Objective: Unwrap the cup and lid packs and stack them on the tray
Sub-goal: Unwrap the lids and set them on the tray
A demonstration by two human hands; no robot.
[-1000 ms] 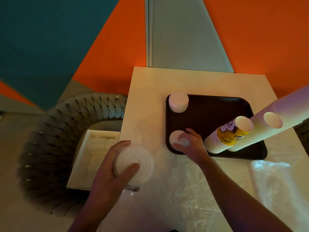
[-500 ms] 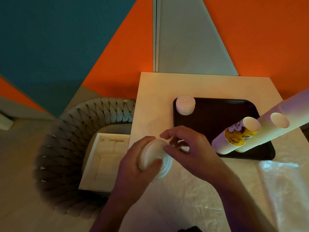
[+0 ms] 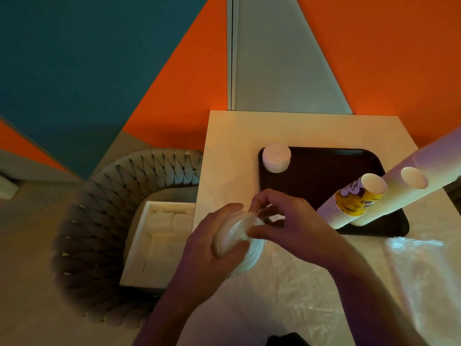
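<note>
While a second ago the right hand (image 3: pixel 291 226) was down at the near-left corner of the dark tray (image 3: pixel 324 171), touching a small stack of lids there, it has now come back to meet the left hand (image 3: pixel 214 248) just in front of that corner. The left hand grips a short white stack of lids (image 3: pixel 239 236) turned on its side, fingers and thumb curled around it. The right hand's thumb and fingertips pinch at the stack's upper end — it appears to be peeling off the next few lids, though the pictures do not show how many.

On the tray, another lid stack (image 3: pixel 276 158) stands at the far-left corner. Two tall columns of paper cups (image 3: pixel 354 201) lean on the tray's right side. The near-left stack is hidden behind the hands. Loose clear wrap (image 3: pixel 411 270) lies on the pale table (image 3: pixel 249 131) — so unwrapping seems mostly done, and lids are being moved over in batches.
</note>
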